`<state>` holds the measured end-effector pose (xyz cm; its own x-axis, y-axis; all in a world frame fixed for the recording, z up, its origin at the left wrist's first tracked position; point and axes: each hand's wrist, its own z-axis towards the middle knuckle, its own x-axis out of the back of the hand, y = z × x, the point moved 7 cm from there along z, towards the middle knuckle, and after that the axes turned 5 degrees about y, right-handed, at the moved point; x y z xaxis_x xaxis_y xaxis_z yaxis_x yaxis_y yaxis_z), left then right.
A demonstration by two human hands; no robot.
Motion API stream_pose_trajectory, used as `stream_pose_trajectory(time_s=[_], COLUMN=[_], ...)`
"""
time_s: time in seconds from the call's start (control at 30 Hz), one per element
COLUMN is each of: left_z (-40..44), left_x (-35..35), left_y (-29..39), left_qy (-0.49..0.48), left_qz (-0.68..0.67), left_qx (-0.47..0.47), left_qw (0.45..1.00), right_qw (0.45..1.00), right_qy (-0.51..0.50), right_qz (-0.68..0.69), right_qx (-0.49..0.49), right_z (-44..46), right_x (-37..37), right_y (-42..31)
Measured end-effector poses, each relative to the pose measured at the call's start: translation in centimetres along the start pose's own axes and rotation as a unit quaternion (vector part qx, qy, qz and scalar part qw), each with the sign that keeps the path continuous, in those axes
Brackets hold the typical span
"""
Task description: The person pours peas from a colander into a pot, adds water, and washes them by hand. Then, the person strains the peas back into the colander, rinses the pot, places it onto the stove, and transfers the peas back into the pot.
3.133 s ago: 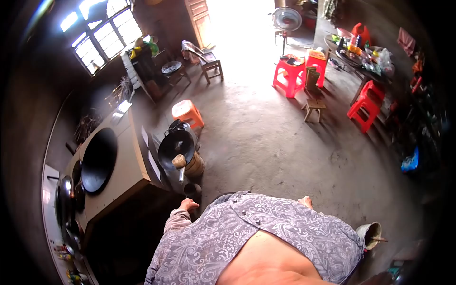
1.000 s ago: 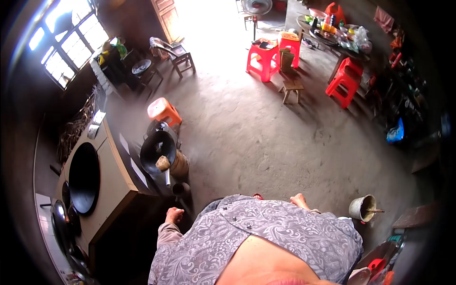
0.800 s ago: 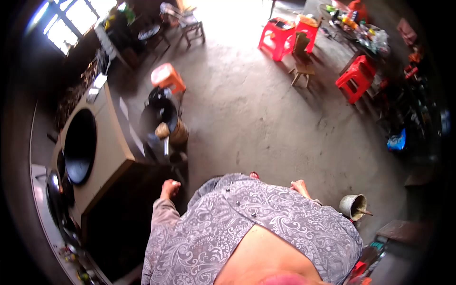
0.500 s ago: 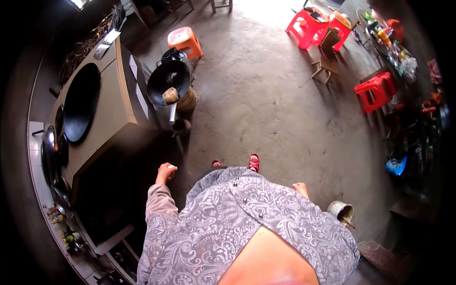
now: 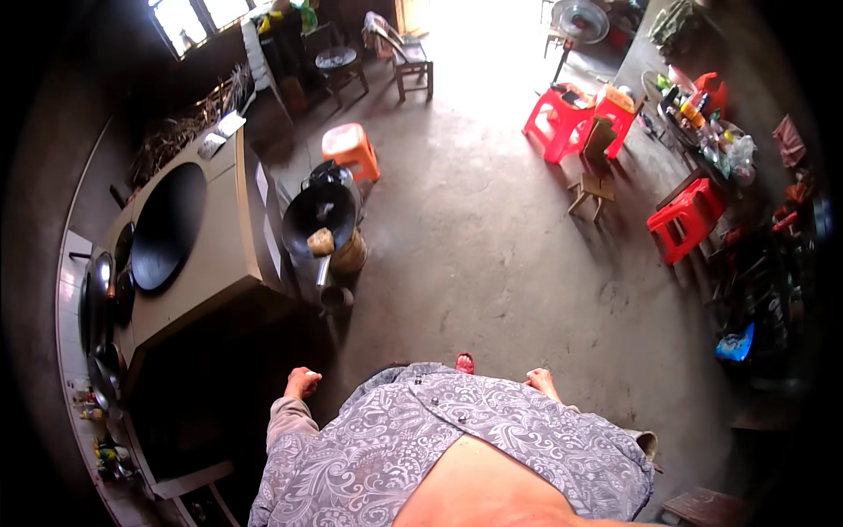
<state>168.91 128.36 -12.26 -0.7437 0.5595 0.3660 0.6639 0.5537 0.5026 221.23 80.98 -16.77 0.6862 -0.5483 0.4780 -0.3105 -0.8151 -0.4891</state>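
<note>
My left hand (image 5: 303,382) hangs at my left side, fingers curled closed, near the dark opening below the brown stove block (image 5: 209,263). Something small and whitish shows at its fingertips, too small to name. On my other side, my right hand (image 5: 543,383) hangs over the bare floor, loosely closed, with nothing visible in it. Ahead on the left, a wok (image 5: 303,209) with a tan lump (image 5: 320,241) at its rim sits on a small round stove (image 5: 351,255).
A big wok (image 5: 169,228) is set into the stove block. An orange stool (image 5: 349,147) stands beyond the small stove. To the right are red stools (image 5: 689,220), a small wooden chair (image 5: 595,186) and a cluttered table (image 5: 716,132). A fan (image 5: 581,22) stands by the bright doorway.
My view has tilted up, so the floor items and both hands sit lower in the picture and the window and fan have come into sight. Both hands remain at my sides.
</note>
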Motion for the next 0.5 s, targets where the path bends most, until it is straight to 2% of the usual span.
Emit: stream_pose_trajectory(time_s=[0.13,0.33,0.43,0.5], left_z=[-1.5,-0.8,-1.0,-0.4], left_x=[-1.8,-1.9,-0.8,0.0], left_y=[3.2,4.8,4.7,3.8], left_qy=[-0.002,-0.019,-0.001,0.0], left_qz=[-0.002,0.01,0.017,-0.005], left_qx=[-0.024,-0.062,-0.062,-0.061], left_qw=[1.0,0.998,0.998,0.998], right_qw=[0.997,0.999,0.997,0.996], right_qy=[0.007,0.01,0.018,0.022], right_qz=[0.08,-0.019,0.072,0.078], right_qx=[-0.01,0.049,-0.033,-0.039], right_z=[1.1,-2.3,-0.2,0.2], right_x=[0.1,0.6,-1.6,-2.7], right_y=[-0.3,-2.5,1.9,2.7])
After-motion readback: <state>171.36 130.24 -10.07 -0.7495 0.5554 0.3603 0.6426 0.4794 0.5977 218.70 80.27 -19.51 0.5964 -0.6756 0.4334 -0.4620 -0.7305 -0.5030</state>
